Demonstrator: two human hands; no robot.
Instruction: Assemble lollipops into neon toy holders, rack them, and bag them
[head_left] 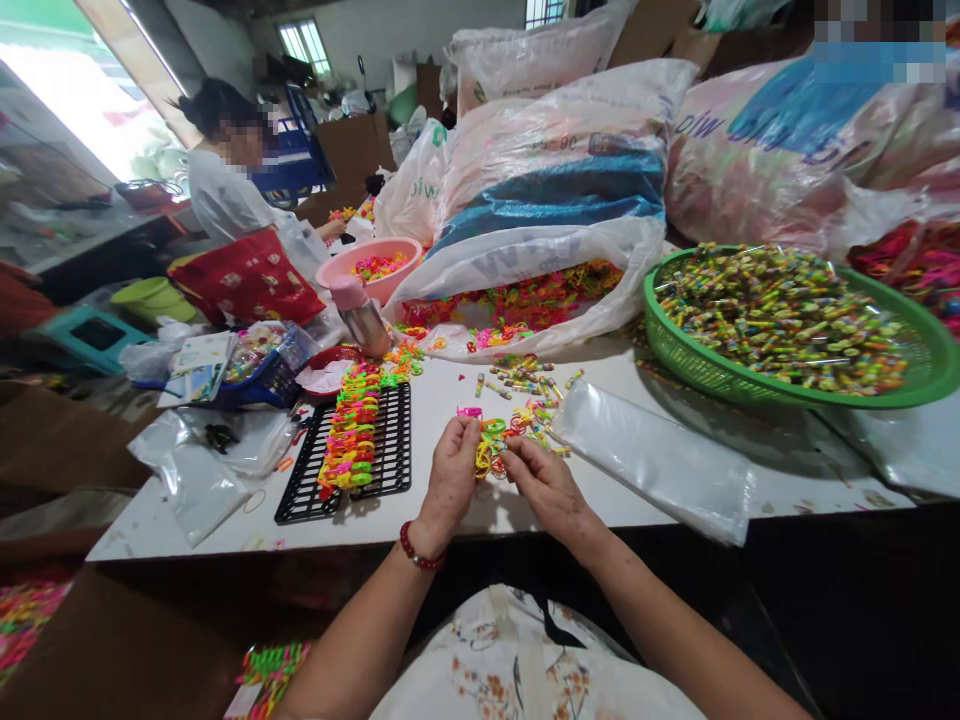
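My left hand [452, 468], with a red bead bracelet at the wrist, is closed in a pinch on a small yellow plastic piece [481, 460]. Just to its right, my right hand [546, 484] has thumb and forefinger pinched together; what lies between them is too small to make out. Around the fingertips are loose bright plastic pieces, among them a pink one [470, 411] and a green ring-shaped one [493, 426]. Behind them lie several small patterned tubes [517, 376]. Left of my hands, a stacked row of coloured plastic pieces [352, 425] rests on a black slotted rack [391, 440].
Clear plastic bags [660, 455] lie at right, below a green basket [750, 385] heaped with small tubes. An open sack [517, 265] spills plastic pieces at the back. A pink flask [361, 315] and pink basin [405, 275] stand behind the rack. Another person [225, 190] sits back left.
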